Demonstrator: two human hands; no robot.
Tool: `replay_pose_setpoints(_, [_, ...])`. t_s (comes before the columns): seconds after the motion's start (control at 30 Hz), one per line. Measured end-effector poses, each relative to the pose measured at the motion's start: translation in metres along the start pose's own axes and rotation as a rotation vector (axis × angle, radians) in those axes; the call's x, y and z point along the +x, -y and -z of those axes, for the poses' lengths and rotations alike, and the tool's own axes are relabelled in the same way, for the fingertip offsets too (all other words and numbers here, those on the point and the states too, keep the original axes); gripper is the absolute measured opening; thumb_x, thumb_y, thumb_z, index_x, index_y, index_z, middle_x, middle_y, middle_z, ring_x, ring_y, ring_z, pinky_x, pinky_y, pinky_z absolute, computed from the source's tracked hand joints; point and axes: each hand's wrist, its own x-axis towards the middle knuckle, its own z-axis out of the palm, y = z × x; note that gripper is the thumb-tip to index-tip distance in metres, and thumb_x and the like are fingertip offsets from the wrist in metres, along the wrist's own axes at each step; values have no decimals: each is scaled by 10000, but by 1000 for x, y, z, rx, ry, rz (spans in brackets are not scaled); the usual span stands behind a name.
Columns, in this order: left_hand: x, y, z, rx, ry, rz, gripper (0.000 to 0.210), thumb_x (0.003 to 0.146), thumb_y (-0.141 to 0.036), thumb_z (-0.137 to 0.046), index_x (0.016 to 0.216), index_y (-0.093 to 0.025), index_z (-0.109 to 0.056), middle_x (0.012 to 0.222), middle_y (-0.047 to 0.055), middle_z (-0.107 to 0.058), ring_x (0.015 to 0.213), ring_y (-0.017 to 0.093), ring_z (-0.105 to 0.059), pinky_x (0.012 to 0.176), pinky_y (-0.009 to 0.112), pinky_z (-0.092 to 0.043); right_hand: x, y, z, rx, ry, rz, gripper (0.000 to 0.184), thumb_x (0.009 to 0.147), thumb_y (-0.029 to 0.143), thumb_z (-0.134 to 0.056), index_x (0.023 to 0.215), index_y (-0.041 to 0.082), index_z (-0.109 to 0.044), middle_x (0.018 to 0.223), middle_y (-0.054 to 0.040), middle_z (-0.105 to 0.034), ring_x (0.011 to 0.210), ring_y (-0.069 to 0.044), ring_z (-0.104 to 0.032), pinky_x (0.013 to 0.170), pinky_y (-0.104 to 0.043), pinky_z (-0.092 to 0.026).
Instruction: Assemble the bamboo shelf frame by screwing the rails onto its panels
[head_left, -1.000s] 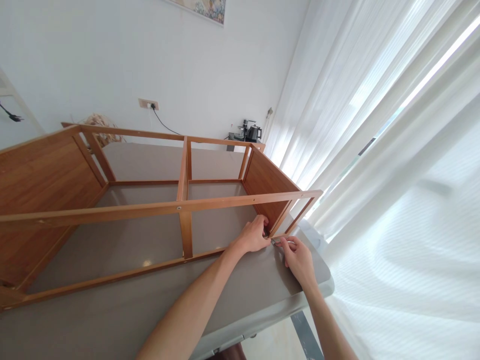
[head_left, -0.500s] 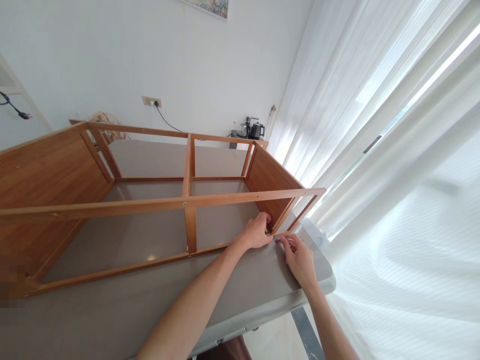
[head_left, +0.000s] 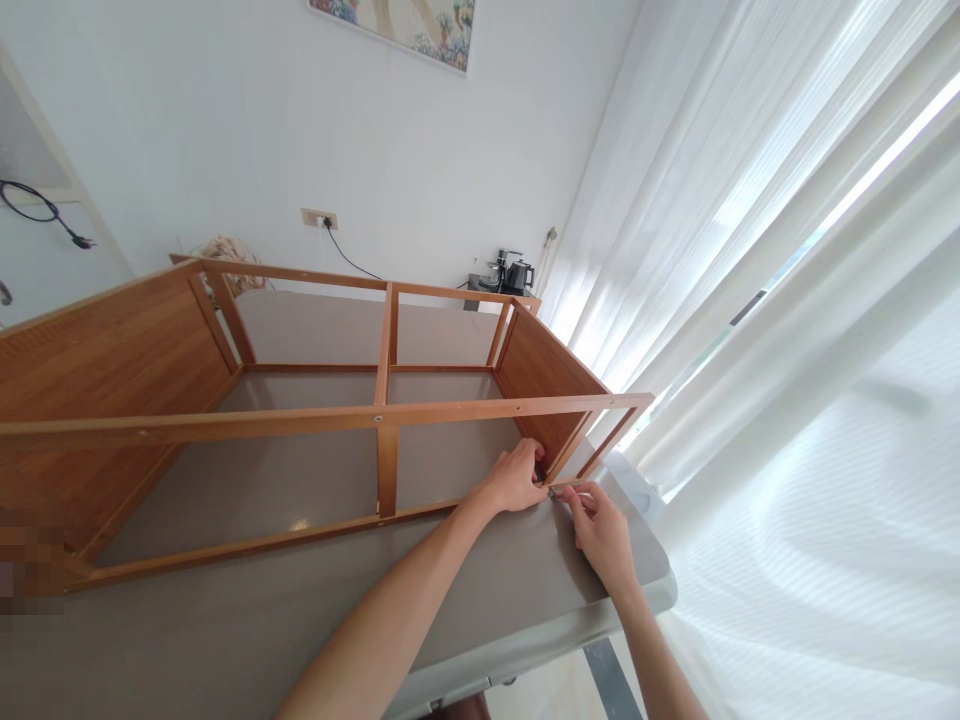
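A wooden frame with solid end panels lies across the grey table. At its near right lower corner, my left hand is closed round the bottom rail, with its fingertips partly hidden inside the frame by the end panel. Just right of it, on the outer side of that corner, my right hand pinches a small metal piece between thumb and fingers. The piece points at the rail; it is too small to tell whether it is a screw or a tool.
White curtains hang close to the table's right end. Behind the frame, a black kettle stands near the wall outlet and its cord. A bundle of pale strands is at the back left. A pixelated patch covers the lower left edge.
The view has tilted up slightly, so the scene sits lower and more of the wall picture shows. Both hands stay at the same corner with nearly the same hold.
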Motion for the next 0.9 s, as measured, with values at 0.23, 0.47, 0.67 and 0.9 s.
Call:
replay_pose_setpoints(0.23, [-2, -3, 4, -21, 11, 4, 434, 708, -267, -692, 1068, -216, -456, 1093, 38, -616, 775, 160, -644, 765, 321, -486, -1, 5, 3, 75, -4, -87, 497, 876, 677, -466, 843, 213, -641, 632, -19, -709, 354, -148, -510, 438, -276, -402])
replay_pose_setpoints(0.47, [-1, -2, 4, -26, 14, -1, 437, 706, -270, -691, 1067, -213, -451, 1112, 44, -613, 782, 159, -646, 763, 318, -482, -5, 6, 3, 7, -14, -16, 459, 919, 638, -433, 899, 227, -636, 741, -16, -734, 409, -138, -546, 483, -269, -426])
replay_pose_setpoints(0.67, [0, -1, 3, -25, 19, -4, 445, 705, -280, -698, 1068, -212, -450, 1111, 40, -616, 770, 162, -657, 761, 323, -488, -9, -4, -6, -274, -68, 139, 397, 977, 551, -367, 961, 254, -630, 800, -19, -727, 554, -169, -613, 588, -271, -424])
replay_pose_setpoints(0.9, [0, -3, 5, -17, 24, 3, 428, 707, -271, -703, 1048, -216, -450, 1126, 44, -616, 775, 171, -659, 789, 344, -487, -11, -7, -10, -377, -42, 182, 400, 1002, 507, -304, 984, 263, -621, 734, -12, -699, 586, -191, -632, 574, -272, -384])
